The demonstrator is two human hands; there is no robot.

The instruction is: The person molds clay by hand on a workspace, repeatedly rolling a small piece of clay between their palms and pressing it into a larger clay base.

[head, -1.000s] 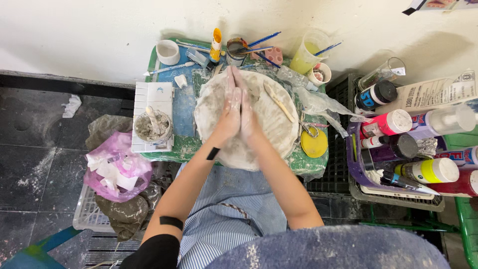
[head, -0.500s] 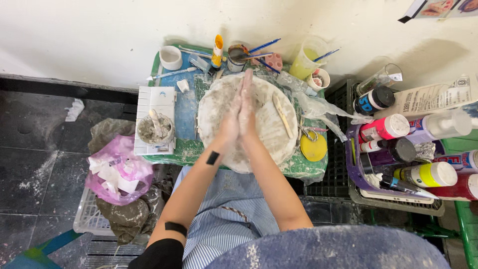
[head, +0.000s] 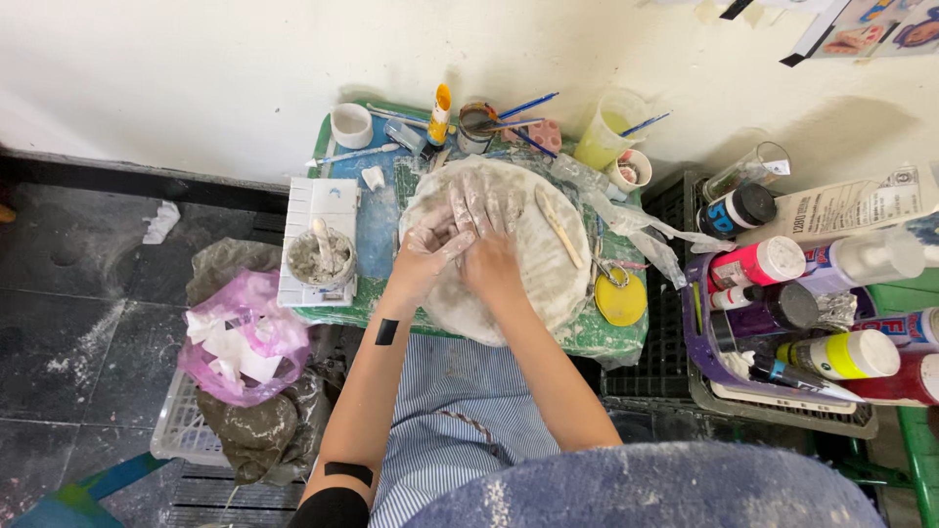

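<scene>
Both my hands, coated in white paste, rest on a round white paste-smeared disc [head: 553, 279] on a small green table [head: 611, 340]. My right hand [head: 486, 220] lies flat on the disc with its fingers spread, pointing away from me. Against its thumb side presses my left hand [head: 428, 244], fingers curled; nothing shows inside it. A wooden modelling stick [head: 558, 227] lies on the disc just right of my right hand.
A small bowl of grey paste [head: 319, 256] stands on a white palette [head: 311, 200] at the left. Cups with brushes [head: 606, 137], a white cup [head: 351, 125] and a yellow lid [head: 620, 298] ring the disc. Paint bottles fill a purple basket [head: 696, 337] at right; a pink bag [head: 245, 337] sits lower left.
My hands were pressed palm to palm with fingers pointing away. Now the right hand lies flat and spread, and the left has curled against its side.
</scene>
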